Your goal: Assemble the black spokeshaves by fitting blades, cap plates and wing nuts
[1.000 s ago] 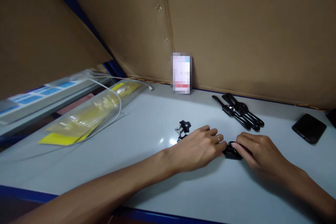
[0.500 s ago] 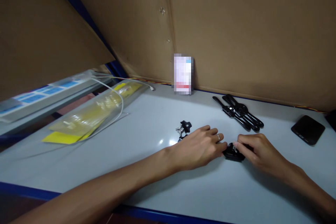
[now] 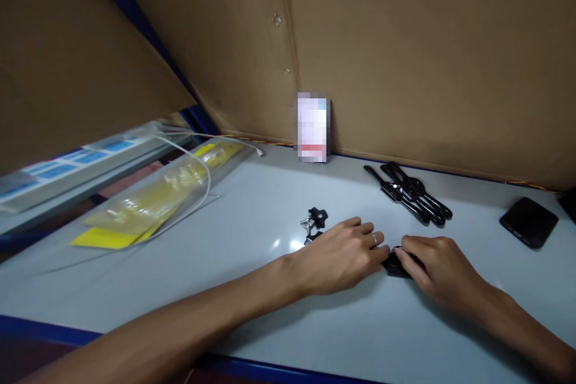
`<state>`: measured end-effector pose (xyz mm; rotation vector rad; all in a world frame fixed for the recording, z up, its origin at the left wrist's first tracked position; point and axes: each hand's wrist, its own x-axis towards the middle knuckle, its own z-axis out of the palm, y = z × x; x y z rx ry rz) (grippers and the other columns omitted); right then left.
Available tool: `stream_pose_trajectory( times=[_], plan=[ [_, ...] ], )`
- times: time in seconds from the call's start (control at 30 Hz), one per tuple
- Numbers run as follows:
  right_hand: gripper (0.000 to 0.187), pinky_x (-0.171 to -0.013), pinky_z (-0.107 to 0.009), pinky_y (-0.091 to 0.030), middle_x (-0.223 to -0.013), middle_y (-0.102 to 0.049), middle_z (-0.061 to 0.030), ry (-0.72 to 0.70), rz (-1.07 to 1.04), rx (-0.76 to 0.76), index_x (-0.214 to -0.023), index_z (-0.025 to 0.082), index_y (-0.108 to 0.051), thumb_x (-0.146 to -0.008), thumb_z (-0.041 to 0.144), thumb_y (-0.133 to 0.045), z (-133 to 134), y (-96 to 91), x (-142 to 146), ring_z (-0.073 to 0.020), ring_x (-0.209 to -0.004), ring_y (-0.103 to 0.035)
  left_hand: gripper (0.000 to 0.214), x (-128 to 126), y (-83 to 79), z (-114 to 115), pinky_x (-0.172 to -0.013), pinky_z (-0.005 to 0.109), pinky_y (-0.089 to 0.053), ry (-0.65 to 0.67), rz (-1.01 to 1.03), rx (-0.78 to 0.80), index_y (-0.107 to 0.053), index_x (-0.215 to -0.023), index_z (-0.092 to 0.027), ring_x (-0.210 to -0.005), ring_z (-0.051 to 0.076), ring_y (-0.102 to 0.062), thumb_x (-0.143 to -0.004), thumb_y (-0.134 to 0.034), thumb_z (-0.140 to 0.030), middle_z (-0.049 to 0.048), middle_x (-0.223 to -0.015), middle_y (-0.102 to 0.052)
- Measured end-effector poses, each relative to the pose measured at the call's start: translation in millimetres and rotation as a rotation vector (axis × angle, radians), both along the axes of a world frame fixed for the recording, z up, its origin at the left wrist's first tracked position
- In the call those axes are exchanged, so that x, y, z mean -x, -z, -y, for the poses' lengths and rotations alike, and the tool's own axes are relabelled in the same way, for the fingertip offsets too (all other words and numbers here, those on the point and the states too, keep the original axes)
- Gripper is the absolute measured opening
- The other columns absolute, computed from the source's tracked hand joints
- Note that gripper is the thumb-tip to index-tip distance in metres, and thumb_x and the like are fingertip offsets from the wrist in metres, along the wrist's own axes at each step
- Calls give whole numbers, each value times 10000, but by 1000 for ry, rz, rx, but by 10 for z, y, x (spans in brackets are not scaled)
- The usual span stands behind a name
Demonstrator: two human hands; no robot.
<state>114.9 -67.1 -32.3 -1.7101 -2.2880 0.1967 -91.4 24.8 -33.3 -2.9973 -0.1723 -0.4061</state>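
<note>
My left hand (image 3: 353,255), with a ring on one finger, lies palm down, its fingertips closed on the left side of a small black part (image 3: 396,269) resting on the table. My right hand (image 3: 434,267) pinches at the top and right side of the same part. Whatever is between its thumb and fingers is mostly covered. Just beyond my left wrist lie black star-shaped knobs (image 3: 318,217) with silvery screws, partly hidden by the hand.
Several black spokeshaves (image 3: 407,192) lie at the back right, with a dark phone (image 3: 528,222) farther right. A blurred-out upright card (image 3: 312,129) leans on the cardboard wall (image 3: 427,60). Left are a plastic bag with yellow sheets (image 3: 153,198), a white cable (image 3: 210,180) and a power strip (image 3: 67,165).
My right hand has shifted slightly left and closer over the black part, covering the silvery bit seen before. My left hand has stayed almost still.
</note>
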Motion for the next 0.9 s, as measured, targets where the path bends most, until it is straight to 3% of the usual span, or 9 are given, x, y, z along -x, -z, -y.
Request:
stream_pose_trajectory(
  times=[0.37, 0.57, 0.9],
  plan=[
    [326, -515, -318, -175, -563, -650, -40, 184, 245, 18, -692, 202, -558, -966, 214, -381, 76, 13, 140, -154, -443, -513, 110, -22, 13, 73, -648, 364, -392, 16, 3, 12, -625, -913, -155, -729, 196, -577, -983, -540, -152, 23, -799, -641],
    [326, -538, -312, -189, -575, -650, -32, 234, 215, 73, -665, 200, -573, -956, 222, -427, 70, 13, 154, -155, -492, -528, 124, -21, 17, 63, -674, 357, -427, -1, -17, 38, -638, -961, -167, -756, 198, -604, -988, -613, -286, 20, -825, -653],
    [377, -564, -310, -216, -601, -653, -29, 245, 148, 95, -611, 204, -512, -962, 320, -436, 29, -33, 76, -152, -531, -501, 163, -11, 4, 38, -703, 366, -455, -11, -29, 75, -672, -1048, -175, -779, 211, -614, -994, -611, -315, 26, -846, -654]
  ],
)
